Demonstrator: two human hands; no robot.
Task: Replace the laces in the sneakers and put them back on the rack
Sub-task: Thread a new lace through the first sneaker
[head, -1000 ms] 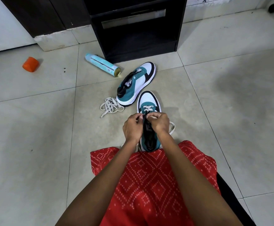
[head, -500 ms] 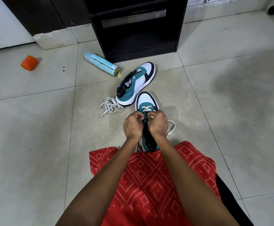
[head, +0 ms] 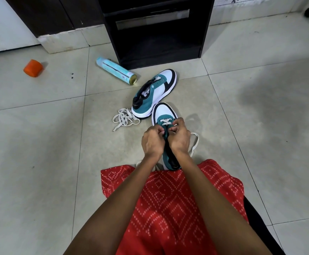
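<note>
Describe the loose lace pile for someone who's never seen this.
Find the black rack ahead; an unlaced teal sneaker lies before it. Left of that sneaker's heel sits the loose lace: a tangled off-white heap, threaded through nothing.

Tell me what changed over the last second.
Barely anything. The right hand crept slightly toward the toe of the near sneaker; both it and the left hand keep pinching the lace at the eyelets. The second sneaker, loose lace, spray can and orange cap stayed put.

The floor point(head: 39, 162) bears near sneaker point(head: 163, 111), far sneaker point(head: 155, 92), loose lace point(head: 125, 117), can point(head: 116, 70), orange cap point(head: 33, 68).
</note>
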